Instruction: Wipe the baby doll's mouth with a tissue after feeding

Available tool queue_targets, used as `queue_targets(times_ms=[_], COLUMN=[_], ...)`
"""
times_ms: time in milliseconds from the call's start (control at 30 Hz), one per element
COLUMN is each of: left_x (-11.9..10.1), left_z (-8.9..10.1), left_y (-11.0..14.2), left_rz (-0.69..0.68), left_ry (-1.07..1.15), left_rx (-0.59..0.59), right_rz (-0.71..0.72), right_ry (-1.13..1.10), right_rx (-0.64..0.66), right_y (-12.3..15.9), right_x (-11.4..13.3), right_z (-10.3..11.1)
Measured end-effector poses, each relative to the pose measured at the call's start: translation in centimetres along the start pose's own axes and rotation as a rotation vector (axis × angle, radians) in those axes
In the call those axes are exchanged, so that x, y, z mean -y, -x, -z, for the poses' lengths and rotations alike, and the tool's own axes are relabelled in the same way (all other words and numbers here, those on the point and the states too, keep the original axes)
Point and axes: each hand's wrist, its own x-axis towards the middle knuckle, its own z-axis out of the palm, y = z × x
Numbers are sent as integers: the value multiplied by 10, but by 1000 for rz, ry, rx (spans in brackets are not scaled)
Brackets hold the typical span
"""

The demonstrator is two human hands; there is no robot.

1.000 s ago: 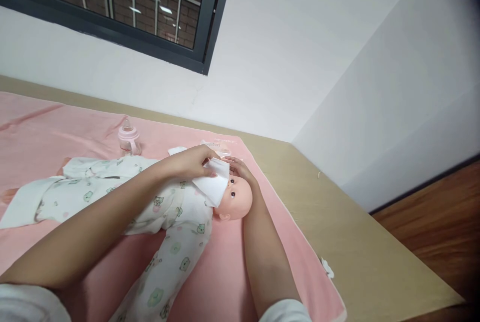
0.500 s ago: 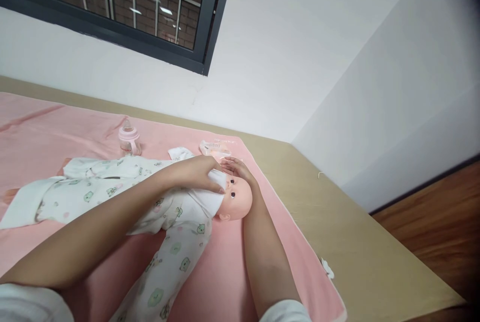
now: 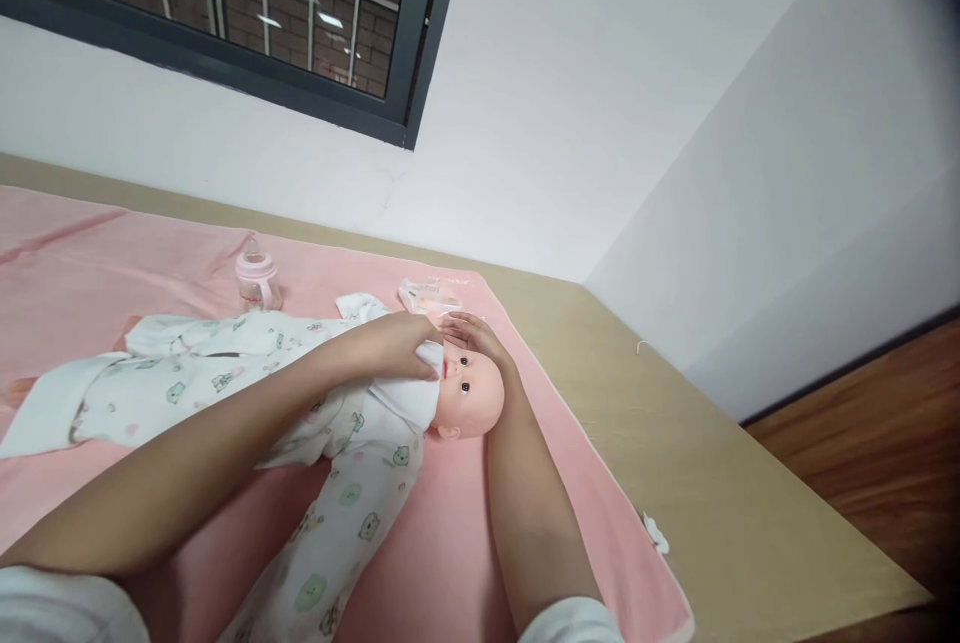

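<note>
A baby doll lies on its back with its head to the right. It wears a white romper printed with small green animals. My left hand reaches over the doll's chest, closed on a white cloth at its neck, just below the mouth. My right hand curves round the far side of the doll's head, its fingers stretched out and partly hidden by the head. Whether its palm presses on the head I cannot tell.
A pink-topped baby bottle stands upright behind the doll. Near my right fingertips lies a clear plastic packet. The pink blanket covers much of the wooden surface. A barred window is set in the wall.
My left hand has drawn the white cloth slightly left, away from the doll's face, and the mouth now shows. My right hand has stayed in place.
</note>
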Motion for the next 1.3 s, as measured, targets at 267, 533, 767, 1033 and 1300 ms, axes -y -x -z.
queue_targets(times_ms=[267, 533, 767, 1033, 1300], left_x=[6, 5, 7, 14, 21], left_z=[0, 4, -2, -6, -9], left_y=[-1, -1, -6, -9, -13], left_rz=[-20, 19, -5, -44, -50], left_ry=[-12, -57, -68, -58, -34], left_rx=[-59, -86, -135, -167, -233], right_rz=[-1, -4, -24, -46, -49], right_ry=[-36, -33, -30, -23, -6], right_rx=[-22, -34, -55, -92, -70], right_y=[3, 5, 8, 12, 10], right_x=[2, 4, 9, 14, 12], right_z=[-5, -7, -10, -16, -13])
